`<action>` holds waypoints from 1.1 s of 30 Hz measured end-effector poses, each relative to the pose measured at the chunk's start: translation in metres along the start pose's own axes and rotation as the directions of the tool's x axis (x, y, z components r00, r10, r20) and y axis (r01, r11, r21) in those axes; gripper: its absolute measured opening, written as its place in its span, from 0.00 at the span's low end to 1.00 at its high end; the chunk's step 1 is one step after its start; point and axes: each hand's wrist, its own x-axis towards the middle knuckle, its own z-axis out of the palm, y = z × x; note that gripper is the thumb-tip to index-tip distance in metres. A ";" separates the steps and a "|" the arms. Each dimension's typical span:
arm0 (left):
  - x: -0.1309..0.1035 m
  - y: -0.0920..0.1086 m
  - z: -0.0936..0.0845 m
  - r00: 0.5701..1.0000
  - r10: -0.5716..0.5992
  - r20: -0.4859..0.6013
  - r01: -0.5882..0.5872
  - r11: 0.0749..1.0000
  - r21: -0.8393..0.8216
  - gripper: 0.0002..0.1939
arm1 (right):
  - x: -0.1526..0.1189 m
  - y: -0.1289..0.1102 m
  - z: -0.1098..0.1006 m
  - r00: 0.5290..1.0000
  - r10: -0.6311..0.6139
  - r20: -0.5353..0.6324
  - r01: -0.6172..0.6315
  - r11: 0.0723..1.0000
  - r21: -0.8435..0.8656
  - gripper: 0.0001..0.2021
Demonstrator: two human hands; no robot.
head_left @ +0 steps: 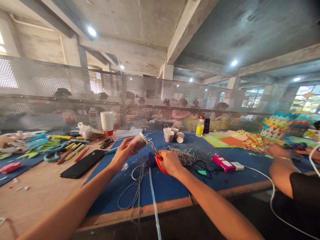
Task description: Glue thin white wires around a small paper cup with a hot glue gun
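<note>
My left hand is closed around a paper cup wrapped in grey cord, tilted with its rim toward the right. In my right hand is a pair of red-handled scissors, its blades reaching to the cup's rim. Whether the blades are cutting anything cannot be made out. Loose grey cord hangs below the cup and over the table's front edge. Behind my right hand lies a tangled heap of grey cord. Farther back stand several small cord-covered cups, one of them on its side.
A stack of white paper cups, a black phone and blue-handled scissors lie left. A yellow-labelled bottle, coloured paper and a pink power bank with a white cable are right. A co-worker's arm reaches in at far right.
</note>
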 end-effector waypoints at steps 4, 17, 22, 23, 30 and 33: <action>0.001 0.000 -0.001 1.000 -0.006 -0.006 0.006 1.000 0.004 0.26 | 0.002 0.002 0.004 1.000 -0.012 -0.018 0.012 1.000 0.010 0.15; 0.001 -0.006 -0.002 0.998 0.054 0.033 -0.056 0.996 0.064 0.27 | -0.001 -0.001 -0.002 0.999 -0.002 -0.040 0.002 1.000 0.011 0.14; 0.002 -0.005 -0.001 0.998 0.070 0.003 -0.070 0.993 0.097 0.29 | -0.003 -0.004 -0.007 1.000 0.021 -0.009 -0.021 1.000 0.000 0.14; 0.002 -0.005 -0.001 0.997 0.074 0.000 -0.073 0.992 0.101 0.29 | -0.003 -0.004 -0.008 1.000 0.024 -0.004 -0.024 1.000 -0.003 0.14; 0.004 -0.008 -0.004 0.997 0.082 0.008 -0.082 0.992 0.099 0.28 | -0.002 -0.003 -0.005 1.000 0.022 -0.019 -0.023 1.000 -0.016 0.15; 0.005 -0.008 -0.005 0.997 0.081 -0.002 -0.080 0.989 0.121 0.28 | -0.001 -0.001 -0.002 0.999 0.009 -0.031 -0.010 1.000 -0.025 0.15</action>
